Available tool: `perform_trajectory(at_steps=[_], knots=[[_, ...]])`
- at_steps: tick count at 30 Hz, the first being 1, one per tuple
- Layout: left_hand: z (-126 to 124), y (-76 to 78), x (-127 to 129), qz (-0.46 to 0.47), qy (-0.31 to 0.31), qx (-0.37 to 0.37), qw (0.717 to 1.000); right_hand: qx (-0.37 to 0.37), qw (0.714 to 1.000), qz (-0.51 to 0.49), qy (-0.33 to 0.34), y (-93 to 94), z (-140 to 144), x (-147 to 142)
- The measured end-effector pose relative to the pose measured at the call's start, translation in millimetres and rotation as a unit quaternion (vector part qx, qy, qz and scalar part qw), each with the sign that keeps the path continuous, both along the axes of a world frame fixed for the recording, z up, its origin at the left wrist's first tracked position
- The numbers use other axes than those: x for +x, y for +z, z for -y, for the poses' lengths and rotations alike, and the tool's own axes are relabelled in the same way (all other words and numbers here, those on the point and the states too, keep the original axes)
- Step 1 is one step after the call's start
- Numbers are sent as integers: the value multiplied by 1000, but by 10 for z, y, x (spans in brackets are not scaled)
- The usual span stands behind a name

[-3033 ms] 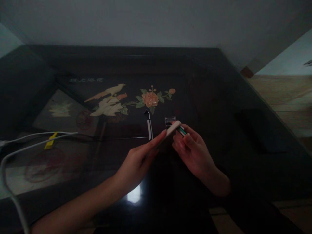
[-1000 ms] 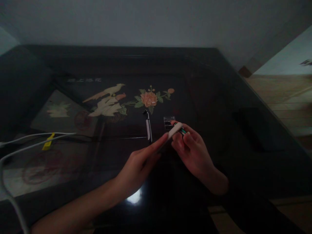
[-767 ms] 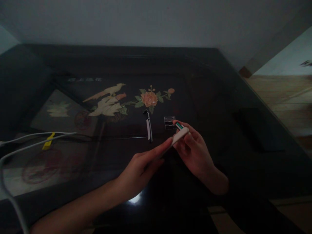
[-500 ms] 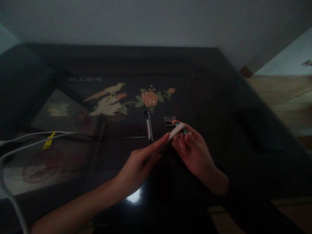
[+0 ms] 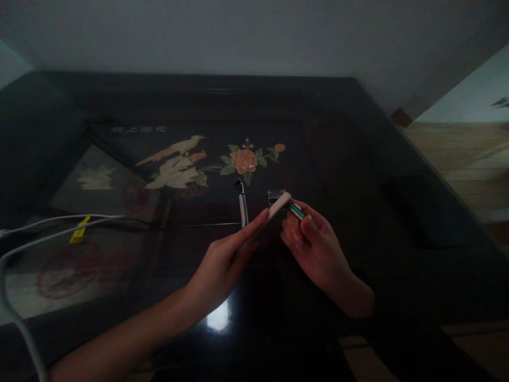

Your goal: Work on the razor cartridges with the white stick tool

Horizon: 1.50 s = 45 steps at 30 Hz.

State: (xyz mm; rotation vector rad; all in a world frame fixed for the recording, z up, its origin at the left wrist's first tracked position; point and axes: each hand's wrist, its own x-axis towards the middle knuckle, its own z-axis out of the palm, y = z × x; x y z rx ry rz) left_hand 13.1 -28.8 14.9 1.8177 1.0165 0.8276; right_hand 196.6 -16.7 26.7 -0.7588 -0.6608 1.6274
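My left hand (image 5: pixel 222 268) is closed on a pale, flat object with a rounded end (image 5: pixel 280 204), seen almost edge-on and tilted up to the right. My right hand (image 5: pixel 316 241) pinches a small dark piece with a green stripe (image 5: pixel 296 210) between thumb and fingers. Its upper end lies close to the tip of the pale object; whether they touch I cannot tell. Just behind them on the table is a small clear plastic case (image 5: pixel 274 195), partly covered by the pale object. Left of it lies a slim white-and-black tool (image 5: pixel 243 204), its lower end hidden by my left hand.
A glossy dark table (image 5: pixel 342 159) with an inlaid bird and flower picture spreads under my hands. White cables (image 5: pixel 59 218) with a yellow tag (image 5: pixel 80 229) lie on the left. A dark flat rectangle (image 5: pixel 425 212) is on the right. A wall (image 5: pixel 199 37) stands behind.
My left hand and the pale object have shifted left, away from my right hand. More of the green-striped piece shows now. My right hand stays nearly in place.
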Motion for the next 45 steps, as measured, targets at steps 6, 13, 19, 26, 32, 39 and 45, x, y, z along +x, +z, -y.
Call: perform_trajectory(at_steps=[6, 13, 19, 26, 32, 39, 45], knots=[[21, -3, 8, 23, -39, -3, 999, -6, 1000, 2, 3, 2, -7, 2], [72, -1, 32, 39, -68, -27, 997, -12, 1000, 26, -9, 8, -8, 9], [77, 25, 31, 26, -69, -43, 996, -15, 1000, 19, -11, 22, 0, 18], [34, 2, 8, 11, -30, -35, 999, -7, 1000, 4, 11, 8, 12, 10], [-11, 22, -10, -2, -10, -30, 999, 1, 1000, 0, 8, 16, 9, 11], [-9, 8, -12, -12, 0, -16, 1000, 11, 1000, 18, 7, 6, 6, 10], [40, -2, 17, 6, -25, -18, 1000, 5, 1000, 24, 2, 4, 6, 14]])
